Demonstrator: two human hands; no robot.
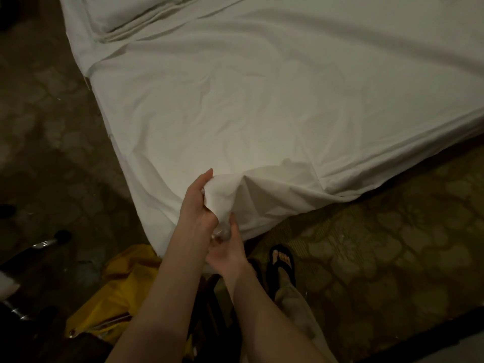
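Left hand (197, 205): forearm comes in from lower left, back of the hand to the camera, fingers curled round a gathered fold of the white sheet (235, 113). One fingertip sticks up above the fold.

Right hand (226, 251): just below the left and touching it, thumb raised, fingers closed on the bunched tip of the same fold. The exact finger layout is hidden by the cloth.

Sheet corner (225, 195): lifted off the near corner of the bed (445, 134). The bunch points towards the person and its long axis runs from one hand to the other. Creases fan out from the grip across the bed.

Sheet is thin, matte woven cloth, softly wrinkled. A pillow (117, 11) lies at the far left. The floor is patterned carpet (379, 231), with yellow fabric (123, 284) by the forearms.
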